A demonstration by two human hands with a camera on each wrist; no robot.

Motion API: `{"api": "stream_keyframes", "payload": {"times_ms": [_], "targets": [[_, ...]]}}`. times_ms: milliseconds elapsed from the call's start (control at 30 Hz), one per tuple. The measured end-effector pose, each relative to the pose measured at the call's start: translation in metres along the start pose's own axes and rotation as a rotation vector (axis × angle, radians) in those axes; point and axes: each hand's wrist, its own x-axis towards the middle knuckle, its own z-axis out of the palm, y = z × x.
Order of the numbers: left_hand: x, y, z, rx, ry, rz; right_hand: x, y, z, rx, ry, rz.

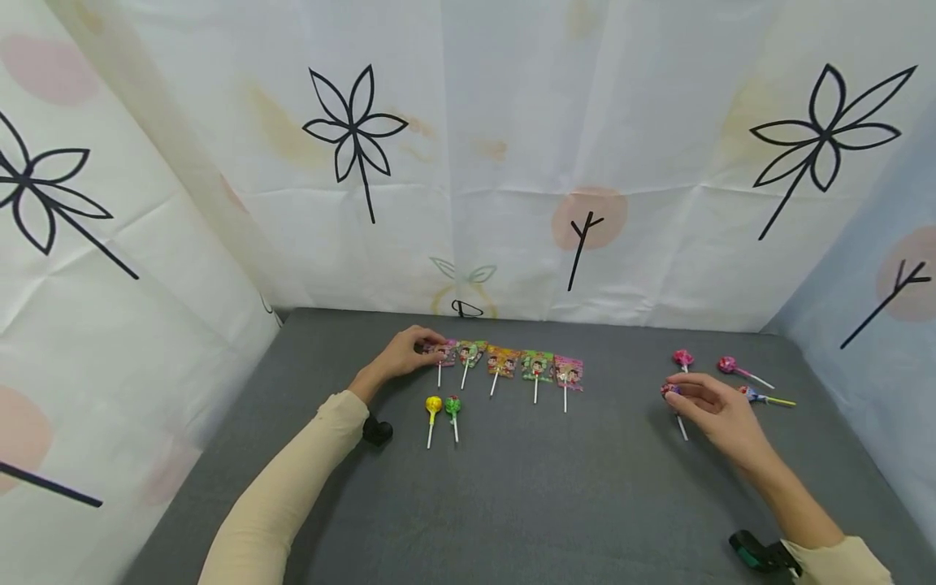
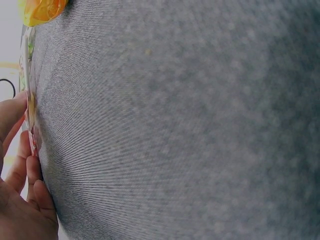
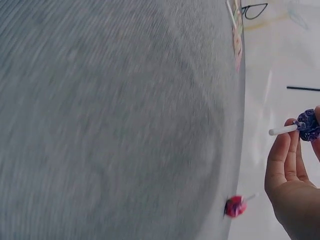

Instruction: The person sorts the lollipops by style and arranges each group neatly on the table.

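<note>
My left hand (image 1: 404, 354) is at the left end of a row of flat-wrapped lollipops, its thumb and fingers on the pink flat-wrapped lollipop (image 1: 441, 354). In the left wrist view this packet (image 2: 32, 135) is seen edge-on between thumb and fingers. On the right, my right hand (image 1: 720, 414) holds a purple round lollipop (image 1: 670, 391) by its head above the table, its white stick pointing down. The right wrist view shows the purple lollipop (image 3: 309, 125) pinched at the fingertips, partly cut off by the frame's edge.
Beside the pink packet lie a green (image 1: 471, 352), an orange (image 1: 503, 361), another green (image 1: 537, 366) and another pink flat lollipop (image 1: 569, 372). A yellow (image 1: 434, 405) and a green round lollipop (image 1: 453, 405) lie nearer. Two pink round lollipops (image 1: 683, 357) and a blue one (image 1: 749, 393) lie at right.
</note>
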Motion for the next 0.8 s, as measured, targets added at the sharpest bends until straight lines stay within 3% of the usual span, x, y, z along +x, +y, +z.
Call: {"api": "stream_keyframes", "payload": {"times_ms": [333,667,800], "targets": [[0.000,0.002,-0.001,0.012,-0.001,0.006,0.010,-0.003,0.019,0.104,-0.054,-0.014],[0.000,0.001,-0.003,-0.011,-0.003,0.008,0.017,-0.011,0.036,0.154,-0.048,-0.068],[0.000,0.000,-0.003,-0.013,-0.003,0.027,0.018,-0.015,0.045,0.202,-0.067,-0.043]]}}
